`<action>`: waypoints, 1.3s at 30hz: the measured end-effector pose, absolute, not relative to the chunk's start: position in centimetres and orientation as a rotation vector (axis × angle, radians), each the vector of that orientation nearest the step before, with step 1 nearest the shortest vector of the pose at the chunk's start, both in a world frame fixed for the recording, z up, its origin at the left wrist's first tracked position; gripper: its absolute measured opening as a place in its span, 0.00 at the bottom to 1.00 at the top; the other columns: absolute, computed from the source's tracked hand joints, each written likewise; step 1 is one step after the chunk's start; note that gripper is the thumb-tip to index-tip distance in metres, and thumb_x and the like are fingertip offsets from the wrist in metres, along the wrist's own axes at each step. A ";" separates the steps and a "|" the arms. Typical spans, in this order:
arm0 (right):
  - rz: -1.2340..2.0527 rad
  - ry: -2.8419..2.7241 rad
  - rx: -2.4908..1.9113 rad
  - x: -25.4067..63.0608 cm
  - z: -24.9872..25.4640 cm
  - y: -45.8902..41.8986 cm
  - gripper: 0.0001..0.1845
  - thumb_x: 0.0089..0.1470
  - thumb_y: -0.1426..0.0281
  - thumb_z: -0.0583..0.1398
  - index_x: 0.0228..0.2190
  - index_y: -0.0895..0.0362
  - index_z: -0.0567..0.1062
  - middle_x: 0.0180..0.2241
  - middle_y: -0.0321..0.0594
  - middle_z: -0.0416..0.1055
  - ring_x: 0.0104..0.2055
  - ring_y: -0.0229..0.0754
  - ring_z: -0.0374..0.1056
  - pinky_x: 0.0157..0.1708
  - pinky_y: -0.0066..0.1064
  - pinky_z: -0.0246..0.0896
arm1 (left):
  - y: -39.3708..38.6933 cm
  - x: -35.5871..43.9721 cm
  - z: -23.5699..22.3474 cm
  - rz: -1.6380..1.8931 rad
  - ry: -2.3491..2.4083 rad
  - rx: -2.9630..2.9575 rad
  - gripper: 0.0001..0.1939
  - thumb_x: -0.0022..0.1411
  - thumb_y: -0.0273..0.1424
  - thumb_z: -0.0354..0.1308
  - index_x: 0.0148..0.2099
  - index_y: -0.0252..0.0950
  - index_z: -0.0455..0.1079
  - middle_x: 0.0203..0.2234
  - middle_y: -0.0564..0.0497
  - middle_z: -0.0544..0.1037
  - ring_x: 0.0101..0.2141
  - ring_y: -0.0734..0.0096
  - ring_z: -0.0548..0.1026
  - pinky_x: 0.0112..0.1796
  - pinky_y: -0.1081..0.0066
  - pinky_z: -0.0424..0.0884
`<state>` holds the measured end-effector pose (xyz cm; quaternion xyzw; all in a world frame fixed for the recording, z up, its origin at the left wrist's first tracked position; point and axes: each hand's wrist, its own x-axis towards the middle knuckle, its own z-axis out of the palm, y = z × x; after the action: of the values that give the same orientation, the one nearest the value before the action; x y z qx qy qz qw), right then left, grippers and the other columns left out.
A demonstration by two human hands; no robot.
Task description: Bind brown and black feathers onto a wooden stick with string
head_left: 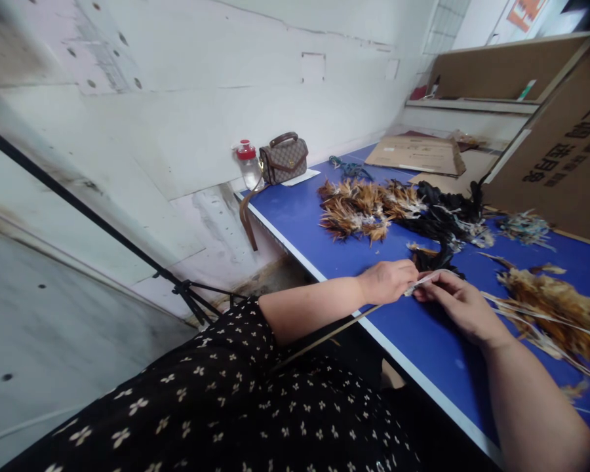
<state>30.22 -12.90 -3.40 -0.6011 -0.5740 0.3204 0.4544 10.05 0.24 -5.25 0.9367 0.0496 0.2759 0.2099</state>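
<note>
My left hand (391,280) is closed at the table's near edge, its fingers wrapped round the end of a thin tan stick (324,337) that slants down toward my lap. Close beside it, my right hand (455,298) pinches a pale, translucent strip (430,276), which bridges the two hands. Dark feathers (440,259) show just behind the fingers; whether they are fixed to the stick is hidden. Brown feather bundles (356,203) and black feather bundles (437,213) lie farther back. To the right of my right forearm spreads a bunch of long golden-brown feathers (560,305) with white quills.
On the blue table (295,219) stand a red-lidded bottle (248,164) and a patterned handbag (284,160) by the wall. Flat cardboard (415,154) lies at the back. A large cardboard panel (560,151) rises at right. A black tripod (177,285) stands left.
</note>
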 end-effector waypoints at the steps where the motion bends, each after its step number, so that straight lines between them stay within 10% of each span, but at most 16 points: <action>1: 0.848 -1.369 -1.478 30.3 -3.4 -12.9 0.36 0.55 0.31 0.74 0.38 0.51 0.83 0.40 0.48 0.84 0.40 0.53 0.83 0.47 0.49 0.85 | 0.3 10.1 -5.3 0.784 0.138 2.600 0.12 0.80 0.23 0.53 0.46 0.34 0.78 0.47 0.39 0.83 0.53 0.59 0.81 0.58 0.63 0.76; 19: 0.773 -1.467 -1.700 30.7 -3.5 -13.8 0.31 0.57 0.38 0.74 0.32 0.51 0.74 0.22 0.38 0.75 0.20 0.40 0.68 0.19 0.29 0.64 | 1.4 9.8 -5.5 0.865 0.649 2.038 0.14 0.52 0.16 0.71 0.25 0.37 0.71 0.33 0.51 0.79 0.37 0.69 0.76 0.44 0.67 0.75; 25: 0.805 -1.402 -1.697 30.9 -4.0 -13.5 0.30 0.56 0.39 0.74 0.34 0.49 0.72 0.23 0.37 0.76 0.19 0.41 0.70 0.18 0.31 0.68 | 1.6 10.9 -6.1 0.812 0.427 1.510 0.15 0.61 0.27 0.78 0.33 0.34 0.72 0.41 0.46 0.86 0.42 0.69 0.83 0.50 0.63 0.78; 31: 0.607 -1.587 -1.688 31.0 -4.5 -13.1 0.19 0.61 0.47 0.67 0.34 0.50 0.78 0.24 0.38 0.77 0.22 0.45 0.73 0.23 0.35 0.70 | 1.5 10.9 -5.8 0.721 0.145 1.378 0.34 0.50 0.53 0.86 0.33 0.33 0.72 0.44 0.40 0.86 0.44 0.66 0.83 0.52 0.57 0.78; 35: 0.253 -1.805 -1.736 30.8 -4.7 -12.9 0.16 0.63 0.57 0.60 0.28 0.50 0.80 0.31 0.43 0.84 0.33 0.49 0.80 0.37 0.38 0.73 | 1.2 10.6 -5.1 0.597 0.140 1.407 0.35 0.48 0.55 0.86 0.37 0.33 0.75 0.40 0.43 0.86 0.40 0.69 0.82 0.49 0.58 0.77; 39: -0.073 -1.918 -2.049 29.7 -4.4 -12.8 0.17 0.67 0.61 0.59 0.32 0.50 0.85 0.35 0.45 0.86 0.32 0.49 0.78 0.30 0.37 0.62 | 0.9 10.8 -4.7 0.542 0.217 1.468 0.33 0.51 0.54 0.86 0.37 0.34 0.73 0.33 0.49 0.85 0.34 0.72 0.80 0.43 0.63 0.75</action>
<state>29.75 -12.80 -4.40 -0.7198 -0.6735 -0.0258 0.1662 10.76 0.89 -4.75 0.6602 0.0977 0.2436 0.7038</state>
